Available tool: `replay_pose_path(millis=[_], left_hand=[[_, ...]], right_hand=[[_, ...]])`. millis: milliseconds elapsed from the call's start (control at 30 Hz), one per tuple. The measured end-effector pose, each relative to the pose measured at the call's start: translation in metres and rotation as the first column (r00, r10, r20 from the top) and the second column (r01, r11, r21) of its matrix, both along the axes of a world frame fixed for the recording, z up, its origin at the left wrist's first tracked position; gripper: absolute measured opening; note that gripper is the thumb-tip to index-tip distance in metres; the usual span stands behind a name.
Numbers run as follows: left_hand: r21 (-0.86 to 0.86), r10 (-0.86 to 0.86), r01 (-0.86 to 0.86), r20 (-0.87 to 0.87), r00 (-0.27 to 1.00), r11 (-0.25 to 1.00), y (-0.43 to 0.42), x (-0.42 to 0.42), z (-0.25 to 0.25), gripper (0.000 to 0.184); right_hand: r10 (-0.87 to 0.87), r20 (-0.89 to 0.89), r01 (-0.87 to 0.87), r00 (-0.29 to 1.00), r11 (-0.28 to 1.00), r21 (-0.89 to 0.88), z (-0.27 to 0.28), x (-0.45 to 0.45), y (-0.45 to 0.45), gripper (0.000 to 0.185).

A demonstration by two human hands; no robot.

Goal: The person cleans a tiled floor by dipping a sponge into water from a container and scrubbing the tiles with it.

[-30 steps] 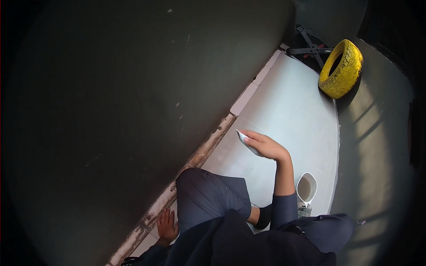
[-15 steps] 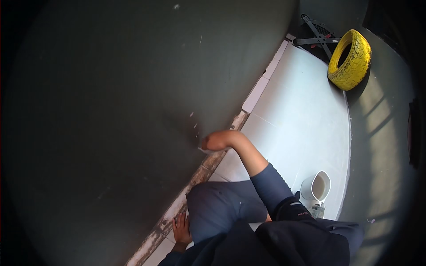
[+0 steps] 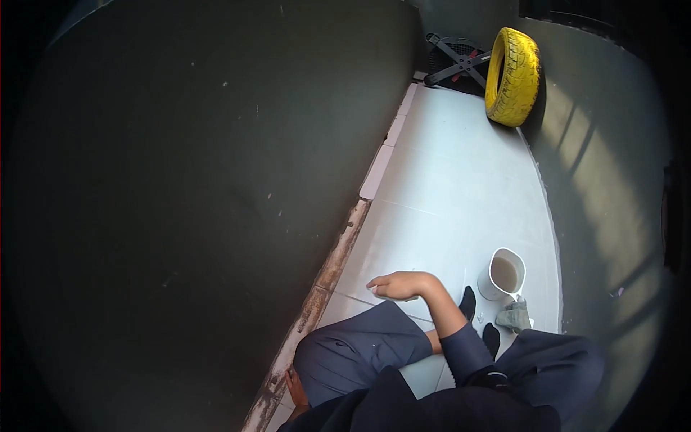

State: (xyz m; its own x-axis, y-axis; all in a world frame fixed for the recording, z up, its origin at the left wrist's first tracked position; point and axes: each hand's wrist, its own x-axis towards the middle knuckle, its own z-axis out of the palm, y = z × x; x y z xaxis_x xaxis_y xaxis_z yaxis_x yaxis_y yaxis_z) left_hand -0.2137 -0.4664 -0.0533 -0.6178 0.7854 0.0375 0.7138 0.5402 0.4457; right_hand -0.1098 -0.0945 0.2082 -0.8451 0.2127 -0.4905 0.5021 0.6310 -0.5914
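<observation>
Right hand at five o'clock's pinching a small, thin white piece, probably light (can't tell material or stiffness), so I'd grip its edge; left hand, half-six, too hidden to read.

We could read no text, label, brand, number or sign. We noted a small pale marking on the dark cloth by the upper part of the right arm, but it was too small for us to make out as letters or figures.
</observation>
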Motion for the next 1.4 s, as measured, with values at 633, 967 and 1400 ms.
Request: replay_pose_path(millis=[633, 967, 1400], left_hand=[[-0.113, -0.516, 0.551, 0.237, 0.823, 0.827, 0.133, -0.037, 0.173, 0.045], [-0.625, -0.666, 0.764, 0.503, 0.552, 0.161, 0.223, 0.097, 0.127, 0.056], [-0.706, -0.516, 0.691, 0.537, 0.667, 0.157, 0.245, 0.118, 0.114, 0.068]], right_hand=[[-0.336, 0.154, 0.047, 0.929, 0.520, 0.853, 0.302, 0.152, 0.005, 0.040], [-0.175, 0.262, -0.054, 0.949, 0.728, 0.683, 0.219, 0.200, 0.007, 0.035], [-0.152, -0.162, 0.191, 0.975, 0.946, 0.262, 0.135, 0.236, 0.047, 0.044]])
